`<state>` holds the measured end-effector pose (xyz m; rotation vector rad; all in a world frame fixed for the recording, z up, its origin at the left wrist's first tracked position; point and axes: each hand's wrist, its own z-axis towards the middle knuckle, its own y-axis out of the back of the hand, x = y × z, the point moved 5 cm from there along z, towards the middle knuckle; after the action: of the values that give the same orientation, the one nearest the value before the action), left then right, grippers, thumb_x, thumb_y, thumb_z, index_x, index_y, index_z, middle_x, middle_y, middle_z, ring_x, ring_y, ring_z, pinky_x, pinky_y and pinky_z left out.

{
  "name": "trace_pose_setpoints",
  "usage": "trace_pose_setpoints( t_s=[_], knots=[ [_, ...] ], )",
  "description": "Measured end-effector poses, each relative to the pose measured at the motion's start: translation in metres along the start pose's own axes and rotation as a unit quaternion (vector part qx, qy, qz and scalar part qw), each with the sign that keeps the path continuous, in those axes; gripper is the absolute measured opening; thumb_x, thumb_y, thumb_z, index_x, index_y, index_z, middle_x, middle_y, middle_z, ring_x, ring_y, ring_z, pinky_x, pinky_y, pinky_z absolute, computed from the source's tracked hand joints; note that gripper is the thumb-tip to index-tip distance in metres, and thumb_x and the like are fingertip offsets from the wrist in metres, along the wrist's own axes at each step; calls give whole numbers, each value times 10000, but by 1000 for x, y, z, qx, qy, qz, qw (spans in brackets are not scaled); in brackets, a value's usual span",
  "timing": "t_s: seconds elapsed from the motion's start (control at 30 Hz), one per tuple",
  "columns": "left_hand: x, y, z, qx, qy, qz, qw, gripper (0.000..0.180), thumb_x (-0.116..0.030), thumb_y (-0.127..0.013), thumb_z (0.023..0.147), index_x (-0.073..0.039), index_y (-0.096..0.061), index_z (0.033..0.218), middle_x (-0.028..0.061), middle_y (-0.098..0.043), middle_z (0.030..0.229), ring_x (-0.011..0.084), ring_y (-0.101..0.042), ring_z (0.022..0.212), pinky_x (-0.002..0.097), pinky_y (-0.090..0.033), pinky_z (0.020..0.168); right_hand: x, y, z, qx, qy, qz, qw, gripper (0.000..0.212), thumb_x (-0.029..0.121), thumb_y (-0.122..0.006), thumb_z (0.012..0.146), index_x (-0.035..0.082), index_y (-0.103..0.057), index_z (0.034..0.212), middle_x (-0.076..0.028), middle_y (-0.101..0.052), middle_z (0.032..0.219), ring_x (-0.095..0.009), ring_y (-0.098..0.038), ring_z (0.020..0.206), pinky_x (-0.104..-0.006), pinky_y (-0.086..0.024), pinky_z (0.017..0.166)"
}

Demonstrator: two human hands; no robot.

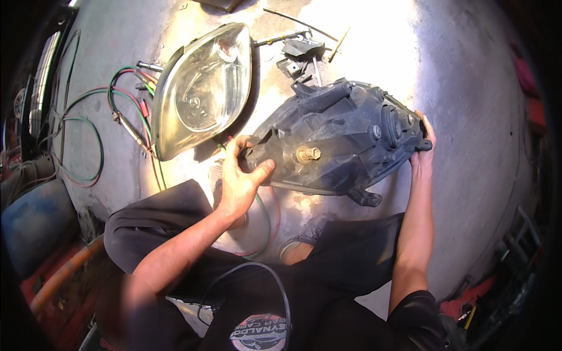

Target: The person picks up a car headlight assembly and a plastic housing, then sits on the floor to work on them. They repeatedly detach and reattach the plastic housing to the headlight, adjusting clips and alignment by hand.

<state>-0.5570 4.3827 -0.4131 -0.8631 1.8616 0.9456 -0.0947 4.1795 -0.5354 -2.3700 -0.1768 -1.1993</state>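
Between my two hands is a car headlight (345, 140), its black back housing turned up toward me. My left hand (241, 178) grips its narrow left end, thumb on top and fingers around the edge. At the opposite end my right hand (426, 137) is closed around the rim, most of its fingers hidden behind the housing. A tan bulb socket (308, 154) sticks out of the back, and a round cap (391, 126) sits near the right end. Beyond my left hand a second headlight (205, 88) lies on the floor with its clear, yellowed lens up.
Red and green cables (100, 146) with a probe loop across the concrete floor (468, 117) at left. Black plastic pieces (301, 55) and thin rods (301, 24) lie at the far side. A blue container (38, 219) stands at left. My crossed legs (158, 219) are just below the headlight.
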Motion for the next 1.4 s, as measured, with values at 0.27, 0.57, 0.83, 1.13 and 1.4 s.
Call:
trace_pose_setpoints(
  t_s=[0.27,0.57,0.83,1.13,1.4],
  knots=[
    [17,-6,-23,27,79,16,996,642,-182,-898,830,49,-567,1329,178,-635,1273,268,-562,1253,395,-436,1103,-16,4,5,-23,-44,-28,998,436,230,-504,1078,-41,-622,1398,-181,-706,1243,-289,-691,1144,-400,-560,1035],
    [4,-19,-43,70,249,-85,962,851,-246,-898,866,143,-488,1503,272,-599,1448,305,-583,1346,392,-453,1152,-15,14,-7,-23,-96,-190,977,430,289,-519,1068,3,-653,1359,-156,-712,1224,-254,-684,1111,-379,-564,984],
    [-40,-36,-94,218,97,69,969,795,-288,-823,943,93,-464,1541,287,-510,1520,366,-452,1486,443,-354,1226,-36,60,4,-27,-222,-195,955,465,369,-492,1083,13,-652,1336,-155,-717,1207,-255,-698,1071,-382,-583,924],
    [-60,-41,-130,325,30,118,938,650,-170,-737,983,78,-463,1517,249,-498,1464,406,-516,1360,446,-444,1129,-36,-13,-67,57,-210,-94,972,478,391,-486,1084,18,-651,1334,-156,-718,1202,-256,-704,1052,-382,-588,905],
    [-88,-49,-124,343,-4,119,932,867,-200,-864,837,105,-409,1509,267,-507,1390,457,-536,1277,485,-481,1063,-31,-48,-92,97,-219,-65,969,490,411,-480,1086,23,-651,1332,-157,-720,1197,-257,-709,1036,-382,-593,888]
  ],
)
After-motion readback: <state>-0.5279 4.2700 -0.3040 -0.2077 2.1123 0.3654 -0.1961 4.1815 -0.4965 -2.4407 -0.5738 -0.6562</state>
